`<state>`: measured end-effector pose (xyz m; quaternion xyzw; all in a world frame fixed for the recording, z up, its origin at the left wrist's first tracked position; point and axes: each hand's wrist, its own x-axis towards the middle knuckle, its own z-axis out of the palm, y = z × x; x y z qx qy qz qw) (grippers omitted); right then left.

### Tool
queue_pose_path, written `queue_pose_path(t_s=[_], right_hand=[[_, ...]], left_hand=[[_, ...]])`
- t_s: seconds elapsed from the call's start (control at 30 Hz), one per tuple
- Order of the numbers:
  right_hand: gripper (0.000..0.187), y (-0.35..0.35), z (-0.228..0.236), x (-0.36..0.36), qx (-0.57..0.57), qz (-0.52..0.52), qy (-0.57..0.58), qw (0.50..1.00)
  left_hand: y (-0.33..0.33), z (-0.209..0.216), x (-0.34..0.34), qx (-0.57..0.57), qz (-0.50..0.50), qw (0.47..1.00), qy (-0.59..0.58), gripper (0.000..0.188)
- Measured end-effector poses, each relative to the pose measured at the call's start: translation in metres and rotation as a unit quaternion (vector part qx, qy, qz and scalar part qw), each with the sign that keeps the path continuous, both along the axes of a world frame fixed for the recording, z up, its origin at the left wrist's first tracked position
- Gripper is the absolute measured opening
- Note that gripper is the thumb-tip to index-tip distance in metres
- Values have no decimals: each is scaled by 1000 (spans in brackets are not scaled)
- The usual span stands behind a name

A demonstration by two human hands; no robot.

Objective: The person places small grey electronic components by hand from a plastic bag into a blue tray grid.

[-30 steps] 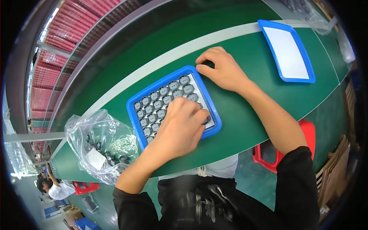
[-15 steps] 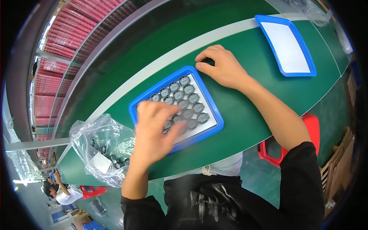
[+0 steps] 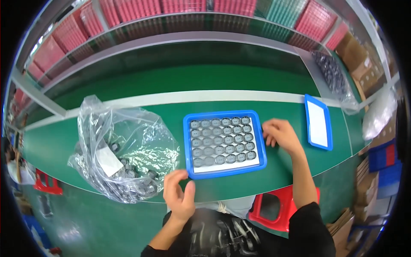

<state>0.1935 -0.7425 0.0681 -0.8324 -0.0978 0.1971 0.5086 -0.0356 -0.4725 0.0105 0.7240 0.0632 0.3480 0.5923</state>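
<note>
A blue-rimmed tray (image 3: 260, 143) with a white lining lies on the green table. Round dark-grey plastic parts (image 3: 219, 139) with small holes fill it in rows. Close by its near-left corner is my left hand (image 3: 179, 198), thumb and fingers apart, holding nothing. My right hand (image 3: 280, 135) rests beside the tray's right edge, fingers loosely bent and nothing visible in them; whether it touches the rim I cannot tell. To the left, a large clear plastic bag (image 3: 143, 132) stands open, with more dark parts (image 3: 128, 169) and a white paper slip (image 3: 109, 161) inside.
A second blue tray (image 3: 329, 128), lined in white, lies at the right. Behind it is a bag of dark parts (image 3: 332, 75). Pink stacked trays (image 3: 184, 5) line the shelf above. Below the table's near edge stands a red stool (image 3: 280, 210).
The view has turned, so the table now runs level across it. My left hand has drawn back from above the parts to the tray's near-left corner. My right hand is now beside the right rim.
</note>
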Motion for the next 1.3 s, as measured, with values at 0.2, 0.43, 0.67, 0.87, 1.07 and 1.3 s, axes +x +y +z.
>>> queue_pose_path(t_s=[0.2,0.43,0.67,0.87,1.07,1.3], right_hand=[[23,15,5,-46,-32,-40,69,996],[17,15,-1,-46,-63,-82,33,994],[15,25,-4,-42,20,-111,49,992],[12,71,-1,25,85,-141,14,986],[14,132,-9,135,117,-103,-49,987],[21,201,-21,203,129,-54,-51,989]], left_hand=[[12,3,4,-77,-73,993,55,51],[21,9,8,-270,-234,934,25,73],[27,4,4,-306,-232,922,-38,73],[33,-5,2,-291,-251,923,-24,57],[38,-2,-2,-180,-253,950,38,41],[42,12,-1,-128,-268,951,87,32]])
